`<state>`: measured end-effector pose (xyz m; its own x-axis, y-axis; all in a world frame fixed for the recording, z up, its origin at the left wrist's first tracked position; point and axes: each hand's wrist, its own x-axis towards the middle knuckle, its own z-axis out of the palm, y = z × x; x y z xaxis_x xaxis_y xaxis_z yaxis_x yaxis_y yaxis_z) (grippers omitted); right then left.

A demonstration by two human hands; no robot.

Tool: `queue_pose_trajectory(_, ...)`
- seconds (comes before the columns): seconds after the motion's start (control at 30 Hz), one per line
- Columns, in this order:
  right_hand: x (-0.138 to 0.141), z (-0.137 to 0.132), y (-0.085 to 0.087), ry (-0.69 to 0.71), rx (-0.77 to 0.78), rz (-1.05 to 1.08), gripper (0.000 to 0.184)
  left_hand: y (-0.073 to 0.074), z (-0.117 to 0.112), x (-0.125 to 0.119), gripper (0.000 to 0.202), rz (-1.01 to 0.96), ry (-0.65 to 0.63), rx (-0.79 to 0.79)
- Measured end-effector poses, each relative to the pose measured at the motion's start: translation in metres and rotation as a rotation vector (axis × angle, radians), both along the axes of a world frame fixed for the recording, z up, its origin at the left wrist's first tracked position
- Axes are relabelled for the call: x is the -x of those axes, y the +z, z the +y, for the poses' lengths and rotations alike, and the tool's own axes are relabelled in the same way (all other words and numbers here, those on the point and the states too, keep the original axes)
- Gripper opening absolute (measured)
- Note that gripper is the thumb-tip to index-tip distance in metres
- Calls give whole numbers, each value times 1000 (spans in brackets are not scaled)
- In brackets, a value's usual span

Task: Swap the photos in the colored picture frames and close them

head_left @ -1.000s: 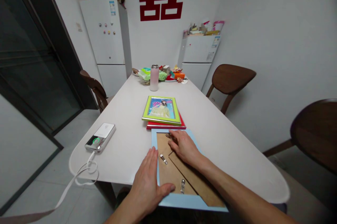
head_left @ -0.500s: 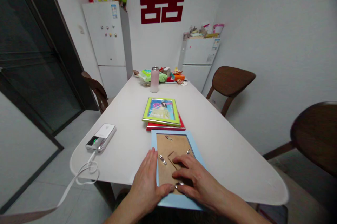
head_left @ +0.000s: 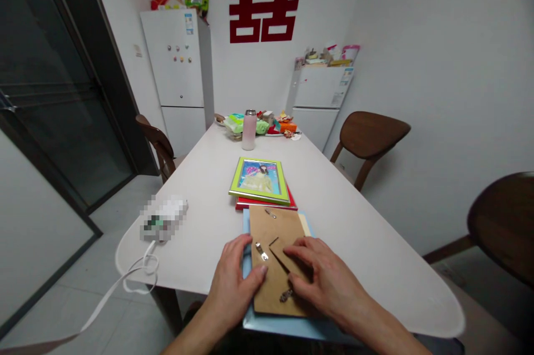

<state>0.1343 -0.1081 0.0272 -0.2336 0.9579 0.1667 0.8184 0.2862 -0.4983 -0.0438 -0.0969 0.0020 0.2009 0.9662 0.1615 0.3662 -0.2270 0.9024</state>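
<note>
A brown backing board (head_left: 277, 294) with metal clips lies raised and shifted over the light blue picture frame (head_left: 283, 327), on the near part of the table. My right hand (head_left: 329, 277) pinches the partly lifted stand flap in the board's middle. At the left edge is my left hand (head_left: 236, 271), its thumb on the board and its curled fingers against the side. Beyond them a lime green picture frame (head_left: 234, 180) with a picture of a figure in a gown rests on a red picture frame (head_left: 267, 206).
A pixelated device (head_left: 164, 218) with a white cable (head_left: 112, 292) sits at the left. Farther back stand a pink bottle (head_left: 249, 132) and a pile of packets (head_left: 233, 124). Brown chairs (head_left: 373, 132) flank the white table (head_left: 367, 266).
The backing board has come up out of the blue frame and lies over its edges. My right hand has moved up and right to the flap; my left thumb has moved up onto the board's left side.
</note>
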Motion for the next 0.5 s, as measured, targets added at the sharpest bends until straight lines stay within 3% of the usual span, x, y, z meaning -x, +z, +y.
queue_pose_trajectory(0.13,19,-4,9,102,-11,82,31,13,7,7,40,-475,3,265)
queue_pose_trajectory(0.2,18,-1,7,112,-30,105,32,16,9,20,44,-580,25,326)
queue_pose_trajectory(0.27,8,4,0,52,-58,89,33,16,11,38,45,-585,87,338)
queue_pose_trajectory(0.43,-33,17,-25,-267,-25,-121,39,7,16,84,46,-483,200,353)
queue_pose_trajectory(0.5,-40,20,-33,-288,-13,-210,40,1,18,96,46,-435,242,355)
